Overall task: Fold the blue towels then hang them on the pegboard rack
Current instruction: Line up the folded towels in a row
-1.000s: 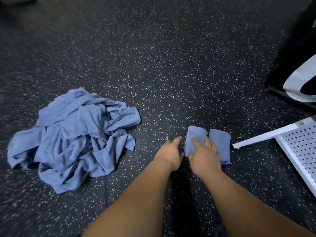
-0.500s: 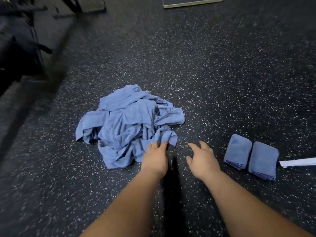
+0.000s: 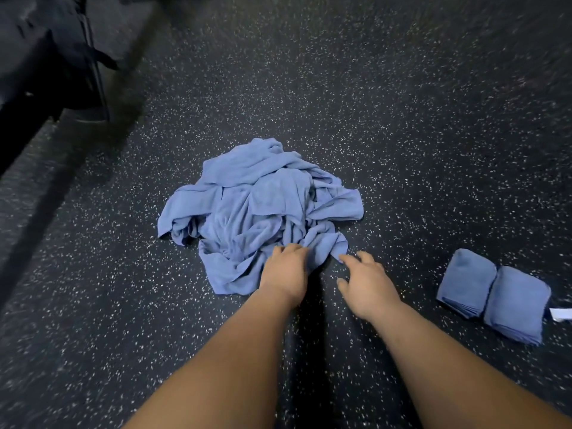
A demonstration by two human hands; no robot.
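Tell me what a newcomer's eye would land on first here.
A crumpled pile of blue towels sits at the centre, bright against the dark speckled floor. The left hand grips its near edge, the right hand open just beside it. Two folded towels lie side by side at the right.

Floor (image 3: 402,119): dark rubber with white speckle, fills nearly the whole view. Top left: bulky black object (image 3: 37,57), blurred, can't tell what it is. Short black strap (image 3: 103,58) sticks out from its right side. Thin dark bar (image 3: 97,88) runs down its right edge to the floor. Smoother, unspeckled grey band (image 3: 71,174) crosses the floor diagonally, from beside the black object to the left edge.
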